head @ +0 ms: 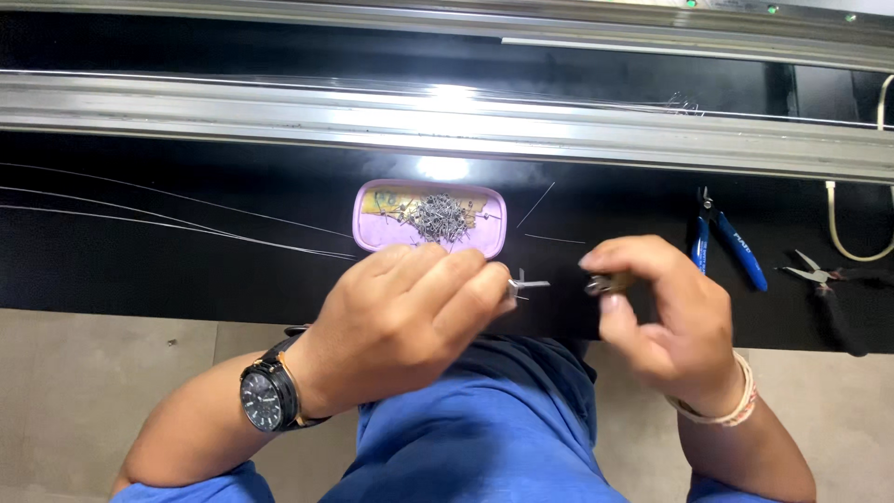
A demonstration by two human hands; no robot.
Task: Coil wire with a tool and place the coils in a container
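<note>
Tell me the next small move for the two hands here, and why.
Probably bring the left hand and its small metal piece rightward to the tool tip in the right hand: the two tips face each other across a short gap above the black bench.

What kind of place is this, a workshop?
Probably a small-parts assembly bench: a black worktop below metal rails, a pink tray of tiny metal pieces, blue-handled cutters, and thin wires laid out.

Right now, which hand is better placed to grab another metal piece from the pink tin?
Left. The left hand sits right below the pink tin of metal pieces; the right hand, further off, grips a small tool.
</note>
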